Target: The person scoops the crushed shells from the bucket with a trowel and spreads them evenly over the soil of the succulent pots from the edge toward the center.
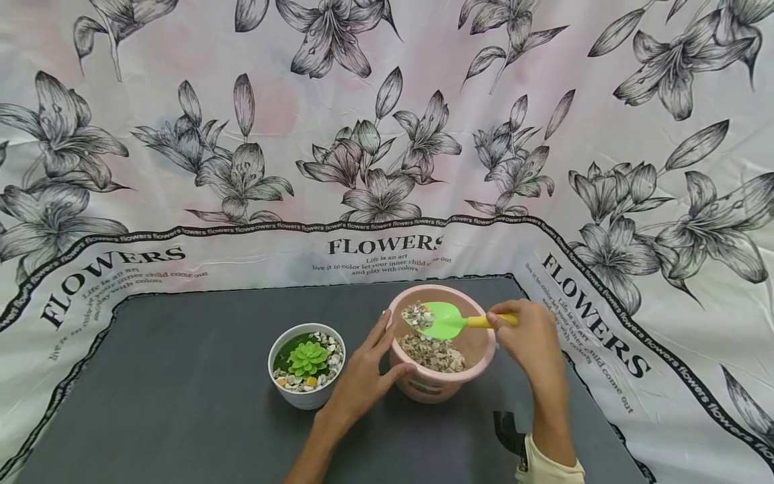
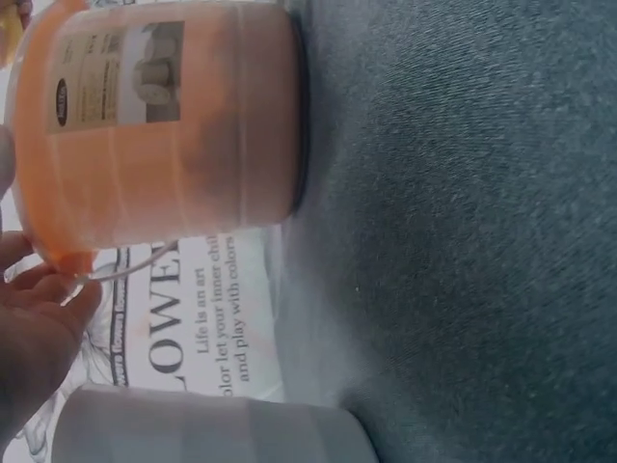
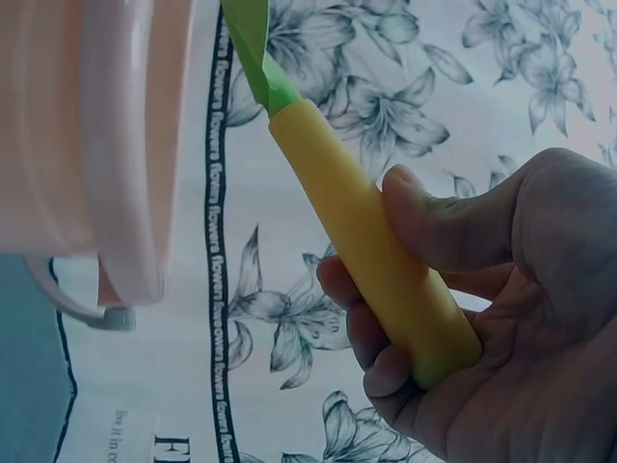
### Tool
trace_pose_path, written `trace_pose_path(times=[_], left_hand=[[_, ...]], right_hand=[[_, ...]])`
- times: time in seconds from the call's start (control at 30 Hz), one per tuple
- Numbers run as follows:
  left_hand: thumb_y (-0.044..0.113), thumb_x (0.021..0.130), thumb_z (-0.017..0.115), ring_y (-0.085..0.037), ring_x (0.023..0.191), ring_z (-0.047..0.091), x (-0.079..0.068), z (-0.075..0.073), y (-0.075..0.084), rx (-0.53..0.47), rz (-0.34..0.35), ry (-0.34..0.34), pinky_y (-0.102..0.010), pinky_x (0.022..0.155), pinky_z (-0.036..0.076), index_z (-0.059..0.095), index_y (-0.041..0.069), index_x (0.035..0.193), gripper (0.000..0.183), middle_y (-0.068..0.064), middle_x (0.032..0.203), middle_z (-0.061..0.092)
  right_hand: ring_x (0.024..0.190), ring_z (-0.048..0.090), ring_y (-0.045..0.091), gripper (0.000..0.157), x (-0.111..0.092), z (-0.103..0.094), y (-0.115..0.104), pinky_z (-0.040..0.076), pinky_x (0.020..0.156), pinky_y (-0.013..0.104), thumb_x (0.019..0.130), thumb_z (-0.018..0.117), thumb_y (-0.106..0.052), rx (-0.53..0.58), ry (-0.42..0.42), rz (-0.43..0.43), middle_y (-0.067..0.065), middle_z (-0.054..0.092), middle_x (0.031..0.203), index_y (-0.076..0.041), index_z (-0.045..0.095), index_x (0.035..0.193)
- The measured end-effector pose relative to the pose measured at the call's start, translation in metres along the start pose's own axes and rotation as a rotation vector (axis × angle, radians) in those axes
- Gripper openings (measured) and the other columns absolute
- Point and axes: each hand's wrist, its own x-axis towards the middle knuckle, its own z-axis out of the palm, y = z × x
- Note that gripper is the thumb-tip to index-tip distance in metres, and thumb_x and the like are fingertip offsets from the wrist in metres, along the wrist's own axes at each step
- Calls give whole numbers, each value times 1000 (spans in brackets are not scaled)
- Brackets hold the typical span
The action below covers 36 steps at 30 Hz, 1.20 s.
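A pale pink bucket (image 1: 428,390) stands on the grey table, with small mixed stones (image 1: 432,354) inside. My left hand (image 1: 365,376) holds its rim on the left, thumb at the front and fingers by the handle joint. Over the bucket's opening, my right hand (image 1: 532,339) grips the yellow handle of a small trowel (image 3: 371,241). Stones (image 1: 416,314) lie on the tip of its green blade (image 1: 446,321). In the right wrist view, fingers and thumb wrap round the handle. A paper label (image 2: 116,75) shows on the bucket in the left wrist view.
Left of the bucket, close to my left forearm, is a white pot (image 1: 305,400) holding a green succulent (image 1: 308,358) and pebbles. A white cloth (image 1: 387,249) printed with flowers hangs behind the grey table (image 1: 181,390). A black strap (image 1: 508,430) lies by the right wrist.
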Motion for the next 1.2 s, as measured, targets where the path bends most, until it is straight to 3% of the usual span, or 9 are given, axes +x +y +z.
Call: trace_pose_path(times=[0.23,0.43,0.73,0.97,1.2], left_hand=[[40,85,86,-33,148,51,1,-16,-5,50,54,122,-48,115,50,45,4,158,91,-15,164,46],[38,84,87,-36,148,51,-3,-47,-13,80,17,183,-52,112,51,47,6,158,90,-15,163,47],[36,84,87,-40,150,46,-21,-93,-29,91,-83,163,-60,113,49,42,11,161,93,-15,166,43],[32,83,89,-46,151,42,-38,-112,-51,86,-154,165,-67,115,44,39,11,162,96,-18,167,40],[37,70,97,-52,153,35,-58,-127,-72,43,-261,79,-71,109,45,29,12,166,121,-23,169,32]], right_hand=[[82,64,32,20,-1,2,-10,48,63,30,96,72,-9,22,-4,-39,29,75,105,5,80,107],[82,62,31,20,-2,7,-25,46,64,30,96,73,-11,28,3,-67,26,75,104,4,80,108],[83,55,28,19,1,31,-52,41,72,32,96,74,-14,80,-35,-100,19,76,101,0,82,106],[72,53,20,10,1,55,-70,41,66,28,93,77,-9,159,-60,-161,11,75,91,-6,84,99],[75,59,14,6,-4,80,-89,49,67,24,91,78,-4,232,-97,-242,5,75,89,-8,83,91]])
